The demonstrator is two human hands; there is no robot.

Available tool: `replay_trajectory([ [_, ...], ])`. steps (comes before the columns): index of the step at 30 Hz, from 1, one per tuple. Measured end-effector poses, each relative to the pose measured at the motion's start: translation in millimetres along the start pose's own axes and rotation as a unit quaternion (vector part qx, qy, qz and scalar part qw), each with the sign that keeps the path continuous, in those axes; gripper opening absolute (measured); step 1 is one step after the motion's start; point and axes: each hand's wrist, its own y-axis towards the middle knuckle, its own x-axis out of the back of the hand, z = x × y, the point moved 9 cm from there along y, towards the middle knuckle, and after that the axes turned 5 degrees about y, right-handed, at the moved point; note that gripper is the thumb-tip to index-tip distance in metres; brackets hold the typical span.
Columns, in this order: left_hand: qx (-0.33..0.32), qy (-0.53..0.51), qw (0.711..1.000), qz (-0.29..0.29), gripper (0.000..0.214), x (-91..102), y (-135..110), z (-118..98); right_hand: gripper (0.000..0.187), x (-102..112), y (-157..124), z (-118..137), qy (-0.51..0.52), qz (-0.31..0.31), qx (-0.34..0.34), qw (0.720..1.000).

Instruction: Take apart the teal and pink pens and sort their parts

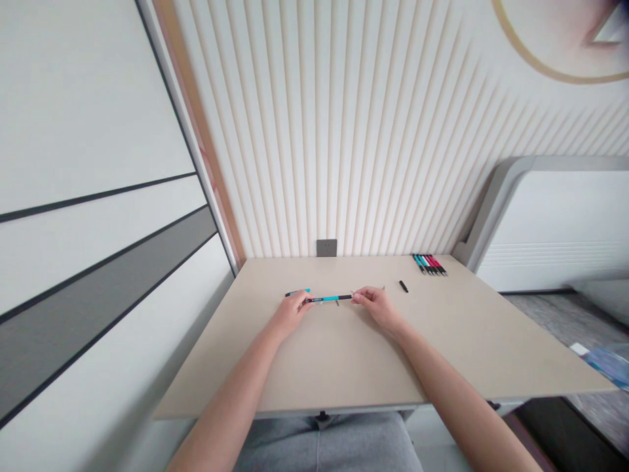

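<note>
A black and turquoise pen [331, 298] lies level across the space between my hands, just above the tabletop. My left hand [293, 308] is closed around its left end. At its right end my right hand [374, 301] pinches the tip between thumb and fingers; any small part in that pinch is hidden. Just beyond my left hand lies a turquoise and black pen piece [307, 290], partly covered by the fingers. A tiny dark piece [337, 303] shows just under the pen. Off to the right, a short black barrel piece [403, 286] rests on the table.
Several pens in turquoise, white and red [430, 264] lie side by side at the back right of the beige table [344, 367]. A dark wall socket [327, 248] sits behind the table. White cabinet panels [98, 275] stand left, a bed headboard [555, 223] right.
</note>
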Motion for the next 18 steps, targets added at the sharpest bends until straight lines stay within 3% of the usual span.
replay_trajectory([
  [5,0.003,0.001,1.000,-0.006,0.011,0.8,0.4,-1.4,0.051,-2.7,-4.3,10.7,-0.035,0.004,0.015,0.999],
  [11,0.010,0.000,1.000,-0.023,0.010,5.7,0.6,-0.4,0.038,0.5,-5.7,25.3,-0.048,-0.017,0.062,0.997],
  [14,0.010,0.000,1.000,-0.026,0.009,5.6,0.4,0.0,0.031,-1.3,-5.5,23.4,-0.085,-0.010,0.055,0.995],
  [18,0.004,-0.002,1.000,-0.020,0.008,3.9,0.7,-1.0,0.047,-3.2,-5.7,19.1,-0.110,-0.004,0.039,0.993],
])
